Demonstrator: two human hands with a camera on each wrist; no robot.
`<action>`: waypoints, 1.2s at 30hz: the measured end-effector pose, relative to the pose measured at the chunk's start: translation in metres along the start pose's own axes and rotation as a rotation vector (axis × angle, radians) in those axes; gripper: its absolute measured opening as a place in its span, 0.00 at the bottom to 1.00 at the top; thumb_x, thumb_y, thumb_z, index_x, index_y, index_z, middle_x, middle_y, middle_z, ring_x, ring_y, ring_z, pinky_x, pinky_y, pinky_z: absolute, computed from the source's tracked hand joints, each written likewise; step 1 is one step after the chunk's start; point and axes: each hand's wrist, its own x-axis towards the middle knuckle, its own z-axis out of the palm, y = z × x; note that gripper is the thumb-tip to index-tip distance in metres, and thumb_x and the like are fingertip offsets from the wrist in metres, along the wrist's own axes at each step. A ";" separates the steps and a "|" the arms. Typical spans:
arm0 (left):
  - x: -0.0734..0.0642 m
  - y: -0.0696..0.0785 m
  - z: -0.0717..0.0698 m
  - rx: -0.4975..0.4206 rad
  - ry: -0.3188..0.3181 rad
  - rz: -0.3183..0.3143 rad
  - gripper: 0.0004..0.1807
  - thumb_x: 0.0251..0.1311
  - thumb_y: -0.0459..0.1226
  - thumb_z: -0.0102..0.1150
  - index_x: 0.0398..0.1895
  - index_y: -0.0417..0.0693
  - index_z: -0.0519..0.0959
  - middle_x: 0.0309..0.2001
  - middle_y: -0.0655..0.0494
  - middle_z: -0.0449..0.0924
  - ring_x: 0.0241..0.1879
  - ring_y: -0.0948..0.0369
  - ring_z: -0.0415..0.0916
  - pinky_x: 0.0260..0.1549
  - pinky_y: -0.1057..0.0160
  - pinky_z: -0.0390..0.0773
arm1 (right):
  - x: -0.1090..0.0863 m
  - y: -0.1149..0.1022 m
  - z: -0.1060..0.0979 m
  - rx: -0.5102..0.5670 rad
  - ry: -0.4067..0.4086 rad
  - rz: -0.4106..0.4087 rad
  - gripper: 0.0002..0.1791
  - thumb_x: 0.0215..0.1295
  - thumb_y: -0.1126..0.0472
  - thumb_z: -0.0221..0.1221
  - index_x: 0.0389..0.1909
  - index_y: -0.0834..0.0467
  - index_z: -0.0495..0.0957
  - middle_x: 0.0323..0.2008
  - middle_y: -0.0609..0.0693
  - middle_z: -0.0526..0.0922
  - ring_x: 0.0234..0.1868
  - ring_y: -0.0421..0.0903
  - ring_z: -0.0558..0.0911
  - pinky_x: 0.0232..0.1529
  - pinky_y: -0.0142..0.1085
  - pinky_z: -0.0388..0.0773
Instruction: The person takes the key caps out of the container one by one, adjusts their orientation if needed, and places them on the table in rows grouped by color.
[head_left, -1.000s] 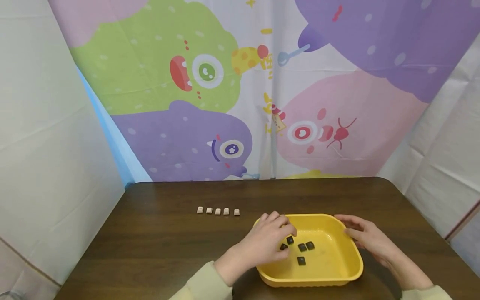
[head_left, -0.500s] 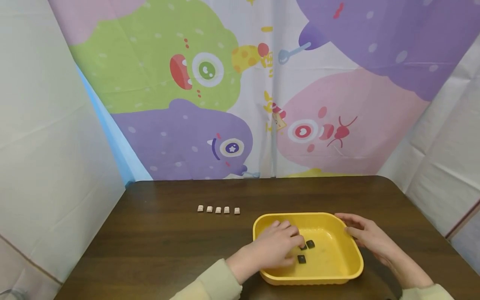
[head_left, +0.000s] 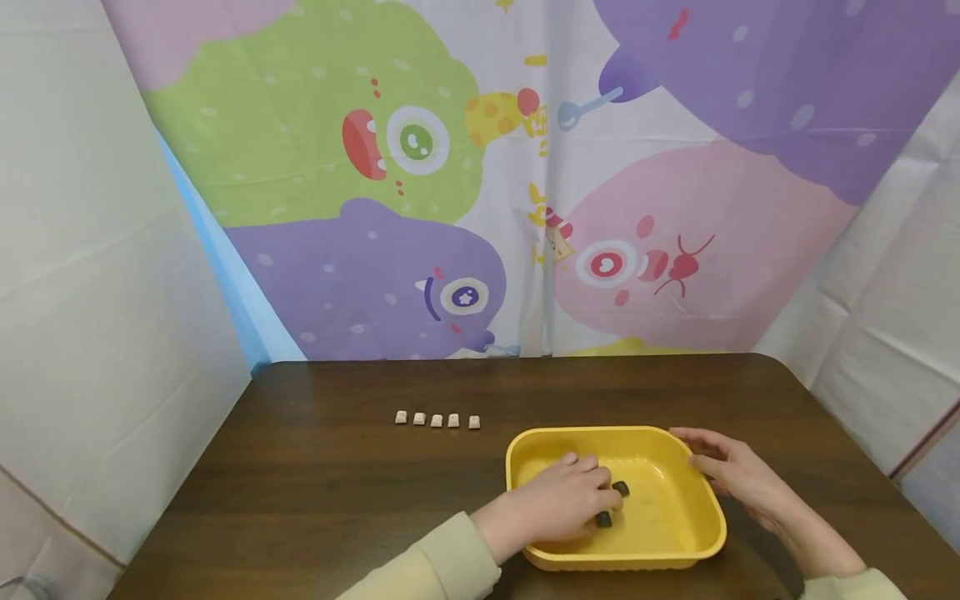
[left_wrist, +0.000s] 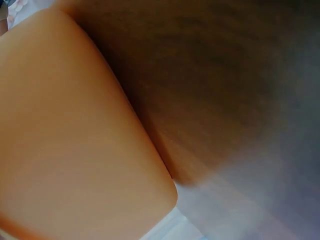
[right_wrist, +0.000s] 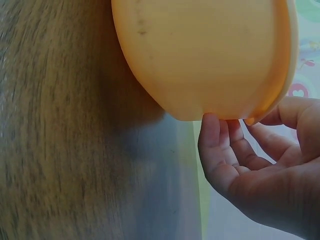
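My left hand (head_left: 564,500) reaches into the yellow plastic tray (head_left: 693,542), its fingers bent down close over the tray floor. Two black keycaps (head_left: 620,489) show beside its fingertips; the hand covers the part of the floor to their left. I cannot tell what lies under or between those fingers. At the tray's right end, my right hand (head_left: 750,483) holds the rim. In the right wrist view its thumb is at the rim and the other fingers (right_wrist: 210,132) touch the outer wall. The tray's side fills much of the left wrist view.
Several white keycaps (head_left: 437,421) stand in a row on the dark wooden table (head_left: 315,492), left of the tray and farther back. A curtain with cartoon monsters (head_left: 420,250) hangs behind the table's far edge. Pale cloth (head_left: 97,250) hangs at both sides.
My left hand has moved rightward and deeper into the tray, covering more black keycaps, so fewer show. My right hand stays at the tray's right end; the white keycaps have not moved.
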 end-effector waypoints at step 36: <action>-0.007 -0.004 -0.021 0.014 0.016 -0.046 0.11 0.53 0.52 0.61 0.37 0.66 0.73 0.36 0.67 0.67 0.39 0.65 0.61 0.36 0.68 0.58 | 0.000 0.001 0.000 -0.002 0.005 -0.014 0.30 0.68 0.60 0.52 0.68 0.65 0.58 0.61 0.66 0.66 0.47 0.46 0.78 0.41 0.42 0.79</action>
